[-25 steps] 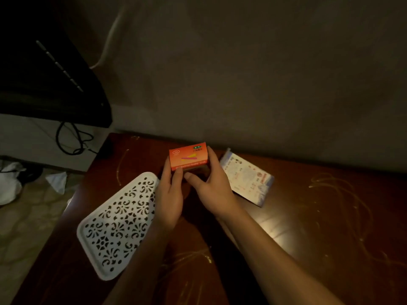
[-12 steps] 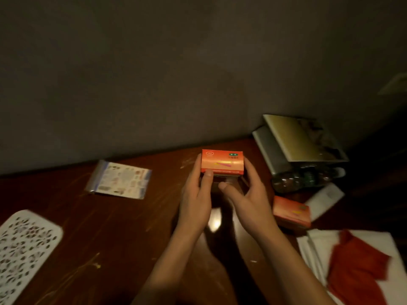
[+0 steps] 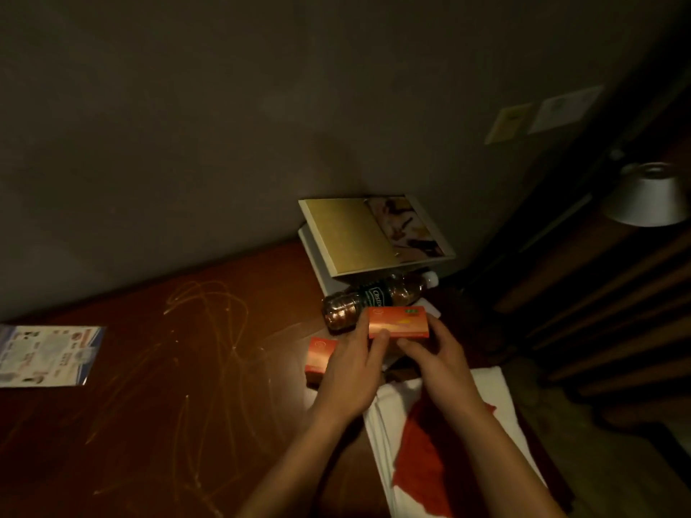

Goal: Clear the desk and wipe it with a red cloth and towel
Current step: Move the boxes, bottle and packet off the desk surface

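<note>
Both hands, left hand & right hand, pinched orange box over lying bottle; careless set-down prob. would've rolled it off table.

The counter is reddish-brown wood streaked with pale scribbled scratches. At its right edge a red cloth lies on a white towel. Two boxes are orange. The bottle is amber-brown with a dark label. The book has a gold cover.
</note>
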Available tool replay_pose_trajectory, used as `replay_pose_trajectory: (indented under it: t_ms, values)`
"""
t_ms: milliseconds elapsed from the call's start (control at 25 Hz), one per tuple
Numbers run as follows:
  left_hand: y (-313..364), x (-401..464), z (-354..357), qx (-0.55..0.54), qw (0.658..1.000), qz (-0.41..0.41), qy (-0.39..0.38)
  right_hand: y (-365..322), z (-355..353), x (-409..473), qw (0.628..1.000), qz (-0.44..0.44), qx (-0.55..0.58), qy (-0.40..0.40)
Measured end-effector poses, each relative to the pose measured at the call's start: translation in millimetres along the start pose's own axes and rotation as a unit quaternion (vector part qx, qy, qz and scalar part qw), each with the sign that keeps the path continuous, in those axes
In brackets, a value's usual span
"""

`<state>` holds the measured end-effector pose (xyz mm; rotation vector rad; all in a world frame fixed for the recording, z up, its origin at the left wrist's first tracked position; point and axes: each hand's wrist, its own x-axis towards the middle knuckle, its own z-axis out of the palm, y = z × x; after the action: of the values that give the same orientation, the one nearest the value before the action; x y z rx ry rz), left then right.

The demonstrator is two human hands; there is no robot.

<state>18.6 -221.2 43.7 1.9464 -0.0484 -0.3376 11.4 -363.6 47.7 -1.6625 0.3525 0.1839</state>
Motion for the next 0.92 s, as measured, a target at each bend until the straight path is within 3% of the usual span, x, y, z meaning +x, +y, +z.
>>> replay_pose_trajectory:
  t_ms: [120,280,400,680,920]
  values:
    - [-4.0,4.7,0.6,0.072,0.997,-0.008,0.018,13.1,-0.2,3.9,0.998,0.009,-0.053,-0.012]
    - [-7.7,-1.3,-18.7,0.056,0.997,0.03,0.054,3.1,10.5,-5.4,0.966,-0.126,-0.226,0.025]
    - [-15.1,-21.0,-52.9,0.069,0.991,0.008,0.116,-11.7,38.7,-8.9,0.947,-0.183,-0.264,-0.001]
    - [-82.9,-106.5,-207.6,0.085,0.946,-0.135,0.28,-32.2,206.9,-29.9,0.919,-0.204,-0.267,-0.207]
    - [-142.0,-183.1,-322.9,0.067,0.91,-0.185,0.366,-34.3,357.7,-60.5,0.892,-0.197,-0.267,-0.307]
